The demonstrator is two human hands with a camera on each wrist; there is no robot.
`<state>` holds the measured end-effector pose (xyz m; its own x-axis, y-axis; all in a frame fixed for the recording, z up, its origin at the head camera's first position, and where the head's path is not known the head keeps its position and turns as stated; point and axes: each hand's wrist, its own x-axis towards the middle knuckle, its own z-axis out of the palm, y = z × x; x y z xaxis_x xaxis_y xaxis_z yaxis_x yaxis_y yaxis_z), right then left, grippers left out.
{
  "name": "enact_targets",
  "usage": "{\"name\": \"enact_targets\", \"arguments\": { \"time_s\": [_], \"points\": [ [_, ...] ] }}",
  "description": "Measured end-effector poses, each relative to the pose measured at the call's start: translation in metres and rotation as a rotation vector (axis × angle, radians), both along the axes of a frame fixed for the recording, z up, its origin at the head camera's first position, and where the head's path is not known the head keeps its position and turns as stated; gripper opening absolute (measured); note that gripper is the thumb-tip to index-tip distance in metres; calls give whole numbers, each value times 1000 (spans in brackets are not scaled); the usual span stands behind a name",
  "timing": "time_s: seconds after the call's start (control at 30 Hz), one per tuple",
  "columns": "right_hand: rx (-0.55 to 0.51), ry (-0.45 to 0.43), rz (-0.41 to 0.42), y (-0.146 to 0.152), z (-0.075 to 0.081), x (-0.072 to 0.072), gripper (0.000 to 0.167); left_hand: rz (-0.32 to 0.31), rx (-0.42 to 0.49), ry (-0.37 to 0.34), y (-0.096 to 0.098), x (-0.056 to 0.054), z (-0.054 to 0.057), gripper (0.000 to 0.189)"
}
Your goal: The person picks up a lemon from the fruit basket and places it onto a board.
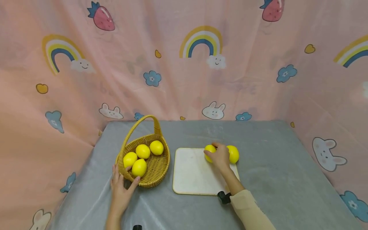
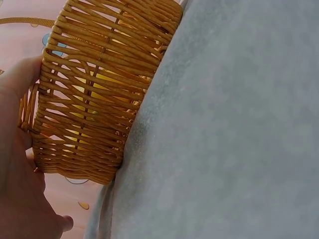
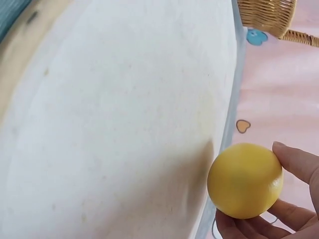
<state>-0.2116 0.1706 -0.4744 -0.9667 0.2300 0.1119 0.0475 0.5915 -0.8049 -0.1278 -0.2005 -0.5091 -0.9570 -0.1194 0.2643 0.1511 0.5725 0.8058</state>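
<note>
A yellow wicker basket (image 1: 156, 171) with an arched handle stands on the left, holding several lemons (image 1: 142, 151). My left hand (image 1: 120, 190) grips its near left rim, thumb along the front and fingers at the side. In the left wrist view, the thumb presses the woven wall (image 2: 94, 99). Over the far right part of a white cutting board (image 1: 195, 172), my right hand (image 1: 220, 157) holds a lemon (image 3: 245, 180) between thumb and fingertips. Another lemon (image 1: 233, 154) sits just right of that hand, at the board's far right corner, partly hidden by it.
A grey cloth (image 1: 276, 179) covers the table. Behind and at the sides hangs a pink printed curtain (image 1: 178, 92). The basket's handle (image 1: 141, 119) rises above its rim. A strip of grey cloth separates basket and board.
</note>
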Motion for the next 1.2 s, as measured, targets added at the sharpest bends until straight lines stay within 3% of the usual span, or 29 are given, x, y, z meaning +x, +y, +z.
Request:
{"name": "enact_targets", "arguments": {
  "time_s": [0.37, 1.2],
  "points": [
    [19, -14, 5, -4, -6, -4, 50, 1, -6, -37, 0, 0, 2, 58],
    [55, -52, 34, -6, -8, -9, 53, 14, -15, -28, -1, -1, 0, 57]
  ]
}}
